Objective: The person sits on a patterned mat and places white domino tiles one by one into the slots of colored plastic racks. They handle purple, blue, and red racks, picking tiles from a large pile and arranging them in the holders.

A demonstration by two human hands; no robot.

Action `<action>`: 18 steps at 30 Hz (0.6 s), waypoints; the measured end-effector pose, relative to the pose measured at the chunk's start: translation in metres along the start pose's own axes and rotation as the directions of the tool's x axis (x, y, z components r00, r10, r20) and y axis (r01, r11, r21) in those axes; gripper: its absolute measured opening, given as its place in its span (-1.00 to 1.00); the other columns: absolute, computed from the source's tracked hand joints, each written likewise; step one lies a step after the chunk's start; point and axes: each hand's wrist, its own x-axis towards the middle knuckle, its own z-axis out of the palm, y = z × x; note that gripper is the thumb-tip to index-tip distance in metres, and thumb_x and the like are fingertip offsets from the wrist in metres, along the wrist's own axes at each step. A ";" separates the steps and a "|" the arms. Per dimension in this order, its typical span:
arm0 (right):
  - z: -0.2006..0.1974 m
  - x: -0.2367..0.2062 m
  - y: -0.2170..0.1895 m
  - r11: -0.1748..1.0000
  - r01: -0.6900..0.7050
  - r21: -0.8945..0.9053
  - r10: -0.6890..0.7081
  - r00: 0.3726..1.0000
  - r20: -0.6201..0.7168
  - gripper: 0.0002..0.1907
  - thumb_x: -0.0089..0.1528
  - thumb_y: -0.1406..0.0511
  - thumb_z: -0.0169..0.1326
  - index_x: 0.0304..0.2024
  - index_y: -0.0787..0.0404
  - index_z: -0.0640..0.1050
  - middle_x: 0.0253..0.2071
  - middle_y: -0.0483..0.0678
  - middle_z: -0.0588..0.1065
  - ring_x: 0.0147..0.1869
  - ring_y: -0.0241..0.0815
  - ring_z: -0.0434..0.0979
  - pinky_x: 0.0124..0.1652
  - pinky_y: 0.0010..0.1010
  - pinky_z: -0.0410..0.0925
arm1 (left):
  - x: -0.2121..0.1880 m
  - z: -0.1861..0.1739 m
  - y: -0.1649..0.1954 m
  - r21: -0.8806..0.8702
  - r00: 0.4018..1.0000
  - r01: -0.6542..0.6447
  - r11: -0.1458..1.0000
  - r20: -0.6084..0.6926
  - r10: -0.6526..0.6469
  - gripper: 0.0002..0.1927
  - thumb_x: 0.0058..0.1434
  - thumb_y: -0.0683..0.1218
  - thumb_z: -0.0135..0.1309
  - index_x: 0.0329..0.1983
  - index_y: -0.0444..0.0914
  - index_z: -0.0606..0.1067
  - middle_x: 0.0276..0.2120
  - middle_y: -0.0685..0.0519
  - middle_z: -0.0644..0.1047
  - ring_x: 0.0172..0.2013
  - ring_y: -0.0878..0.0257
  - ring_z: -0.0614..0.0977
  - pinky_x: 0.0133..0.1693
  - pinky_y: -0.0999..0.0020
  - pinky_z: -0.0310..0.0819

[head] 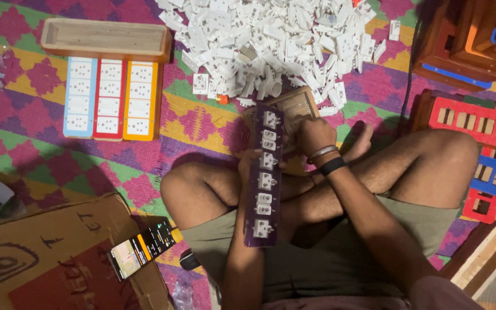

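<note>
Firmly, the left hand (249, 163) grips the dark purple socket strip (264, 178) by its left edge; the right hand (316, 133) closes on its far end. Strip's long axis runs lap to white socket pile (271, 40).

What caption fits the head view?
Seated cross-legged, left hand and right hand hold a purple panel beside a white socket pile.
</note>
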 end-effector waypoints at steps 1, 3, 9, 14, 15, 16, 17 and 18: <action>0.000 -0.001 0.000 0.999 0.037 0.012 -0.036 0.997 -0.063 -0.79 0.10 0.22 0.21 -0.26 0.15 0.64 -0.29 0.11 0.60 -0.19 0.16 0.64 -0.26 -0.01 0.49 | 0.000 -0.003 -0.002 0.024 1.000 -0.016 1.000 -0.015 0.017 -0.38 0.17 -0.03 -0.05 0.29 -0.40 0.36 0.01 -0.21 0.58 -0.39 0.06 0.63 -0.46 0.26 0.57; 0.000 0.001 0.000 0.993 0.119 0.025 -0.112 0.974 -0.197 -0.82 0.13 0.25 0.19 -0.23 0.13 0.66 -0.28 0.12 0.61 -0.21 0.17 0.64 -0.29 0.01 0.49 | 0.004 -0.009 -0.006 0.063 0.995 -0.036 0.997 -0.094 0.042 -0.42 0.16 -0.04 -0.06 0.22 -0.43 0.39 -0.09 -0.19 0.59 -0.41 0.09 0.64 -0.44 0.24 0.59; -0.003 0.012 0.002 0.997 0.070 0.045 -0.070 0.997 0.013 -0.79 0.16 0.15 0.20 -0.37 0.15 0.66 -0.36 0.18 0.60 -0.28 0.25 0.62 -0.25 0.04 0.47 | 0.023 -0.031 -0.012 0.163 0.988 0.072 0.984 -0.149 -0.047 -0.57 0.17 -0.02 -0.03 0.01 -0.38 0.49 -0.46 -0.06 0.59 -0.59 0.19 0.58 -0.55 0.30 0.50; -0.010 0.005 0.018 0.853 0.099 0.513 -0.029 0.989 -0.143 -0.92 0.17 0.32 0.24 -0.30 0.19 0.68 -0.40 0.03 0.63 -0.35 -0.07 0.65 -0.33 -0.23 0.48 | 0.026 -0.036 -0.013 0.208 0.976 0.185 0.960 -0.155 -0.154 -0.65 0.23 0.02 0.00 -0.12 -0.36 0.50 -0.56 0.01 0.58 -0.65 0.24 0.55 -0.60 0.38 0.44; -0.011 0.005 0.021 0.776 0.107 0.622 -0.007 0.987 -0.160 -0.93 0.16 0.36 0.25 -0.30 0.19 0.69 -0.40 -0.03 0.64 -0.37 -0.20 0.67 -0.34 -0.33 0.49 | 0.026 -0.034 -0.014 0.196 0.983 0.165 0.967 -0.108 -0.146 -0.64 0.27 0.00 0.02 -0.05 -0.38 0.48 -0.49 0.00 0.57 -0.58 0.23 0.56 -0.54 0.37 0.46; -0.013 0.006 0.024 0.646 0.067 0.760 0.004 0.996 -0.092 -0.93 0.19 0.38 0.25 -0.26 0.21 0.68 -0.37 -0.05 0.65 -0.37 -0.24 0.64 -0.35 -0.38 0.45 | 0.025 -0.030 -0.016 0.194 0.987 0.154 0.969 -0.080 -0.141 -0.59 0.23 -0.03 0.01 0.05 -0.37 0.42 -0.36 -0.02 0.54 -0.45 0.22 0.55 -0.42 0.37 0.45; -0.017 0.007 0.030 0.497 0.017 0.868 0.006 1.000 -0.023 -0.93 0.22 0.40 0.26 -0.23 0.23 0.67 -0.35 -0.07 0.65 -0.36 -0.29 0.60 -0.36 -0.43 0.41 | 0.027 -0.026 -0.017 0.229 0.996 0.089 0.969 -0.038 -0.083 -0.51 0.18 -0.05 0.00 0.15 -0.36 0.35 -0.23 -0.03 0.51 -0.32 0.21 0.54 -0.30 0.36 0.45; -0.020 0.009 0.035 0.331 -0.042 0.943 -0.005 0.999 0.046 -0.92 0.25 0.41 0.26 -0.19 0.24 0.67 -0.33 -0.09 0.65 -0.36 -0.34 0.56 -0.37 -0.48 0.37 | 0.028 -0.022 -0.018 0.282 1.000 -0.018 0.959 0.006 0.017 -0.42 0.14 -0.08 -0.01 0.25 -0.35 0.29 -0.10 -0.05 0.48 -0.19 0.20 0.53 -0.18 0.35 0.44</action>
